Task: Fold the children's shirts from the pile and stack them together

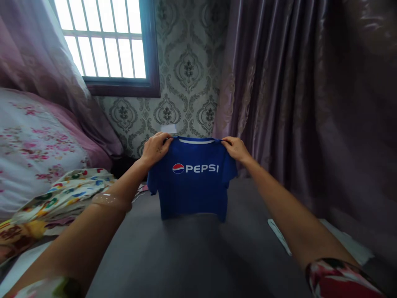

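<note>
A blue T-shirt (194, 190) with a PEPSI logo across it hangs stretched between my two hands, above the grey bed surface. My left hand (156, 147) pinches its left shoulder, thumb and fingers pressed together on the cloth. At the opposite shoulder my right hand (237, 148) grips the fabric the same way. The white-trimmed neckline runs level between them. Both short sleeves droop outside my grip, and the hem hangs down near the grey sheet (186, 260); whether it touches I cannot tell.
Patterned clothes (68, 192) lie heaped at the left, by a floral-covered bulk (40, 145). Over on the right are a thin folded pale cloth (279, 236) and another pale cloth (347, 240). Purple curtains (273, 82) hang close behind, beside a barred window (105, 41).
</note>
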